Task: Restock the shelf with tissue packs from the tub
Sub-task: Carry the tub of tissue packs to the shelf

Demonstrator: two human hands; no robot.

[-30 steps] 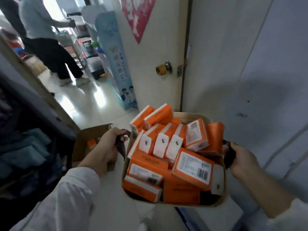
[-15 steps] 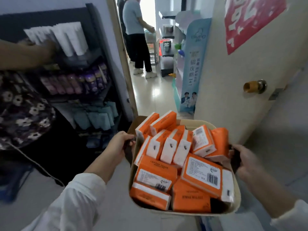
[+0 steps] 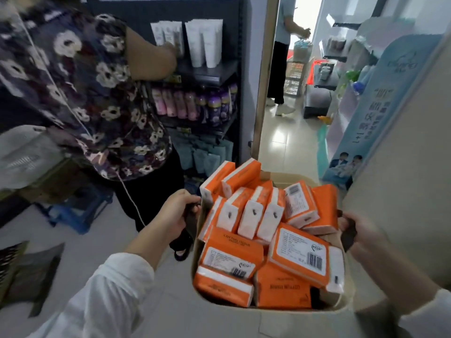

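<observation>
Tissue packs (image 3: 268, 235) heaped in the tub (image 3: 280, 308), held off the floor near the shelf (image 3: 210, 74)
Left grip (image 3: 178, 213) and right grip (image 3: 363, 230) each curl round one of the dark handles (image 3: 347, 236); best kept level, and steered wide of the person in the floral top (image 3: 85, 81) at the shelf

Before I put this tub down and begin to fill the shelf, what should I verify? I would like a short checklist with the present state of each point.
1. Left hand grips the tub: ok.
2. Right hand grips the tub's other side: ok.
3. Tissue packs all inside the tub: ok, though piled above its rim.
4. Way to the shelf free: not ok; a person in a flowered top stands before it, reaching toward the white tubes.
5. Free space on the shelf: cannot tell; the visible levels hold tubes, bottles and teal packs.
</observation>
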